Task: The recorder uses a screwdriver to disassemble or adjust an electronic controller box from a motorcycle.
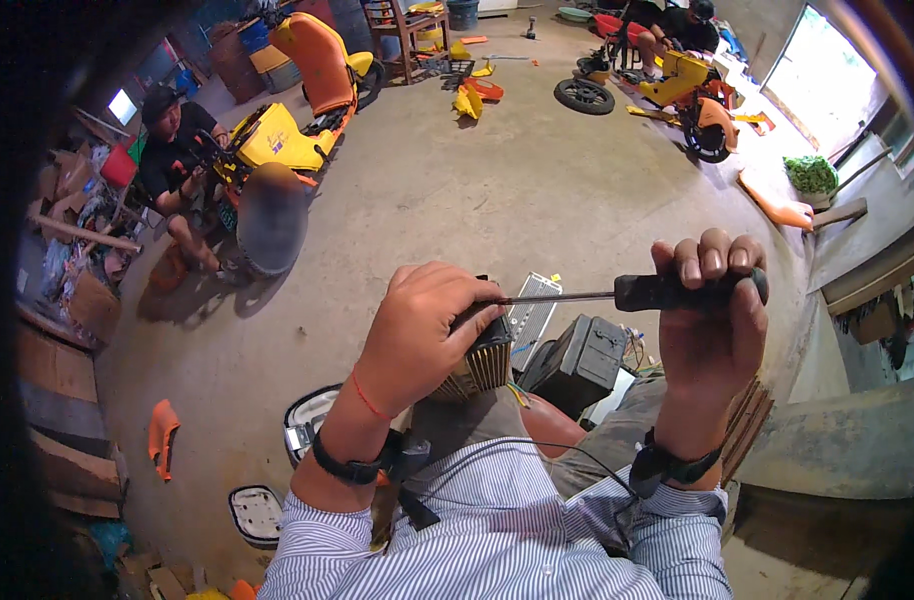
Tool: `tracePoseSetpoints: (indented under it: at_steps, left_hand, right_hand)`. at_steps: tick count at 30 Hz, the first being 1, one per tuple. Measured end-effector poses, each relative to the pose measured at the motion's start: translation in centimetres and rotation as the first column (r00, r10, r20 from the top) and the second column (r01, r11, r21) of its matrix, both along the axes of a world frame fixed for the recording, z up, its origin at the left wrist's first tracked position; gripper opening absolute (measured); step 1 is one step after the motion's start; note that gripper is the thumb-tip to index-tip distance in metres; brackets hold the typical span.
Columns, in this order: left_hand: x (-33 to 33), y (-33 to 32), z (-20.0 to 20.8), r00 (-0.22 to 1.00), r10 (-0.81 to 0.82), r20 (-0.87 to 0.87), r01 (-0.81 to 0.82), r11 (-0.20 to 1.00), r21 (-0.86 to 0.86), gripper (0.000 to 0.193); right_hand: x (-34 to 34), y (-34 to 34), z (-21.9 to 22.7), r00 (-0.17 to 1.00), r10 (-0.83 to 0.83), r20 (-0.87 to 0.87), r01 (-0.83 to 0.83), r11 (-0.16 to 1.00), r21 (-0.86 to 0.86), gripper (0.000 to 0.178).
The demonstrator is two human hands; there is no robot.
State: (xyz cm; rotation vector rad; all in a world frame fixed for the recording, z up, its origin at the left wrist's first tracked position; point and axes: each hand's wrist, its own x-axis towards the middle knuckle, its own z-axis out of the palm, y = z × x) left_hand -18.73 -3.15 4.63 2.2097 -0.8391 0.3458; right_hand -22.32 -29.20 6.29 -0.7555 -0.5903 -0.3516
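A long screwdriver (567,297) with a black handle lies nearly level in front of me. My right hand (712,310) is closed around the handle, palm toward me. At the other end, my left hand (422,325) pinches the shaft's tip between thumb and forefinger; the very tip is hidden. Just below the left hand is a finned metal box (474,372) with coloured wires, partly covered by that hand. Right of the box stands a black battery-like case (582,360), and behind it a pale ribbed metal plate (533,308).
Two people sit by partly dismantled yellow-orange scooters, one at left (282,140) and one at far right (677,85). Orange and yellow panels (467,100) lie on the concrete floor. Open black-rimmed trays (255,515) are at my left. Boards (62,400) line the left edge.
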Motion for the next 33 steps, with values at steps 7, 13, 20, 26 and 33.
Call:
tracePoseSetpoints:
  at_steps: [7, 13, 20, 26, 33]
  left_hand:
    - [-0.1, -0.2, 0.0, 1.000, -0.003, 0.008, 0.003, 1.000, 0.023, 0.014]
    - [-0.1, -0.4, -0.1, 1.000, -0.014, 0.017, 0.014, 1.000, 0.019, 0.016]
    - [-0.4, -0.3, 0.6, 0.997, -0.016, -0.079, 0.018, 0.999, 0.029, 0.029]
    - [-0.5, -0.4, 0.5, 0.999, 0.026, -0.041, -0.025, 1.000, 0.012, 0.037]
    - [-1.5, -0.7, 0.1, 0.996, 0.070, -0.057, -0.061, 0.988, 0.138, 0.032]
  right_hand:
    - [0.6, 0.1, 1.8, 0.993, 0.070, 0.095, -0.052, 0.982, -0.180, 0.029]
    - [1.6, 2.2, 0.8, 0.996, -0.070, 0.059, 0.073, 0.997, -0.037, 0.026]
    - [1.6, 1.4, 1.2, 0.994, -0.092, 0.053, 0.090, 0.995, 0.052, 0.024]
    - [0.4, 0.9, 3.3, 0.989, -0.143, 0.048, 0.146, 0.987, -0.067, 0.026]
    - [0.2, 1.8, 3.5, 0.997, -0.054, 0.056, 0.063, 0.983, -0.174, 0.029]
